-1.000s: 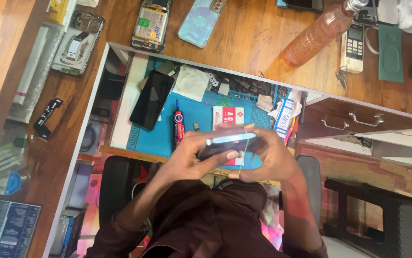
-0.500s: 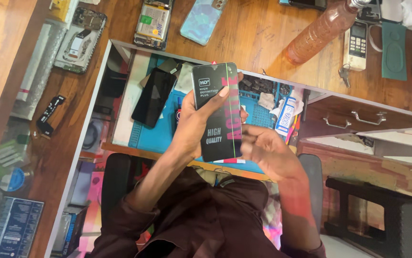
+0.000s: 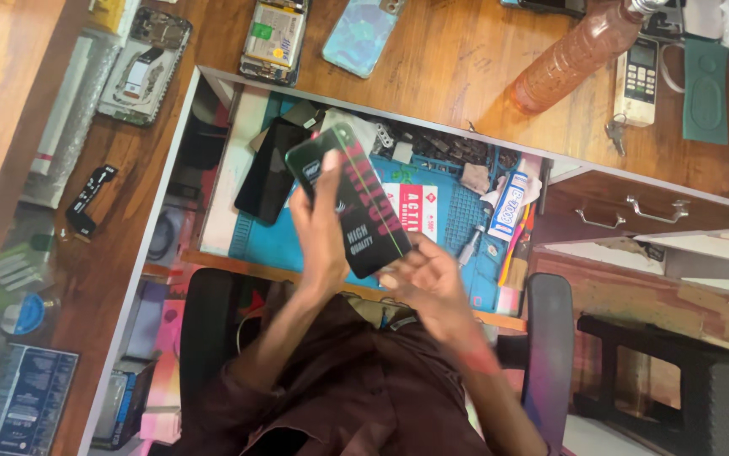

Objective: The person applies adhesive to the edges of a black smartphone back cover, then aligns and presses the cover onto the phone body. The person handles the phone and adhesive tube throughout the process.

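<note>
Package: flat black package [image 3: 356, 203] with a pink-red stripe and a green edge, being held up above the open drawer [image 3: 221, 181].
Axis: long axis running diagonally, one short end pointing up-left toward the wooden surface [image 3: 466, 59], the other down-right toward the body; printed face turned to the camera.
Left hand [image 3: 320, 226]: grasping the package along its left long edge, thumb lying on the printed face.
Right hand [image 3: 432, 283]: touching the lower right corner of the package, fingers loosely curled; cannot tell whether gripping, blurred.
Drawer contents: blue work mat [image 3: 457, 219] lining the bottom, a dark phone [image 3: 267, 173] lying at the left end, a red-and-white card [image 3: 413, 207] just beside the package, a white tube [image 3: 508, 207] at the right, small dark parts along the back.
Surface above: opened phone [image 3: 272, 38] showing its insides, pale blue phone case [image 3: 363, 34] just beside it, reddish plastic bottle [image 3: 580, 55] lying tilted, white remote [image 3: 639, 80], keys [image 3: 616, 133] near it.
Right side: closed drawer with a metal handle [image 3: 653, 207].
</note>
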